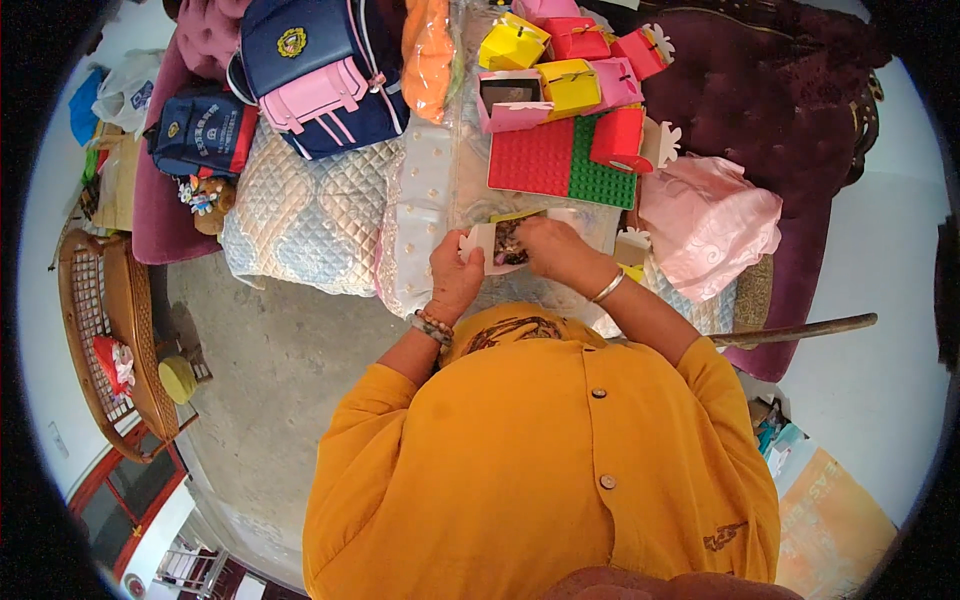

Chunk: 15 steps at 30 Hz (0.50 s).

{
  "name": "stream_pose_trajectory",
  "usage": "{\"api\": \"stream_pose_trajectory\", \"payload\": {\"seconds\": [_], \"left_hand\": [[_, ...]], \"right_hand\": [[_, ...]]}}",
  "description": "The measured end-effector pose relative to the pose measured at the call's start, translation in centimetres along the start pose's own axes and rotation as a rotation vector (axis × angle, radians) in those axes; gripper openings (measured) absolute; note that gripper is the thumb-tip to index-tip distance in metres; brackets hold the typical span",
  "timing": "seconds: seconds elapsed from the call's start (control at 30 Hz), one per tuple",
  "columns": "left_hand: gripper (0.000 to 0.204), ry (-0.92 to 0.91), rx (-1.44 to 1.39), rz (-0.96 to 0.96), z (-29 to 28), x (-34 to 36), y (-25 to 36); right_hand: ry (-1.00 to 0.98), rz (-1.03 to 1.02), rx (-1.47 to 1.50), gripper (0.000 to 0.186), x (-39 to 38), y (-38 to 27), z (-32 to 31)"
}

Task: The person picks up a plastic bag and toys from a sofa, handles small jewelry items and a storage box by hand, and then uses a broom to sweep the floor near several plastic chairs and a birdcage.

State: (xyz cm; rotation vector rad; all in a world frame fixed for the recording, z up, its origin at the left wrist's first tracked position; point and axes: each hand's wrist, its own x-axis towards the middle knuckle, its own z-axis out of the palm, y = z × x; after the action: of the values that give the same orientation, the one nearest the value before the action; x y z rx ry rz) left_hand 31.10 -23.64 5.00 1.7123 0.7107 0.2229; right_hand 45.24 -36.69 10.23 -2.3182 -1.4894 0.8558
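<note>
My left hand (457, 268) grips the left side of a small open paper box (484, 242), thumb against its pale inner flap. The box shows a yellow edge at the back, and dark, mottled contents (509, 243) lie in it. Over its right side is my right hand (560, 250), fingers curled down at the opening; whatever they hold is hidden. Beyond the box lies a red and green studded building plate (530, 158). Several folded paper boxes in red, pink and yellow, such as a yellow box (570, 86), cluster behind and partly on the plate.
A navy and pink school bag (320, 75) and an orange item in clear plastic (427, 60) stand at the back left. Pink cloth (705, 220) lies to the right, near a wooden stick (800, 330). Purple sofas flank the table; a wicker chair (120, 330) stands far left.
</note>
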Motion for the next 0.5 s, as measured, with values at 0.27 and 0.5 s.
{"api": "stream_pose_trajectory", "payload": {"seconds": [0.27, 0.5], "left_hand": [[0.019, -0.032, -0.166, 0.002, 1.5, 0.2, -0.3], [0.017, -0.045, -0.145, -0.021, 1.0, 0.7, -0.1]], "right_hand": [[-0.143, 0.082, -0.263, 0.017, 1.1, 0.7, 1.4], [-0.096, 0.101, -0.360, 0.017, 1.8, 0.7, 2.5]]}}
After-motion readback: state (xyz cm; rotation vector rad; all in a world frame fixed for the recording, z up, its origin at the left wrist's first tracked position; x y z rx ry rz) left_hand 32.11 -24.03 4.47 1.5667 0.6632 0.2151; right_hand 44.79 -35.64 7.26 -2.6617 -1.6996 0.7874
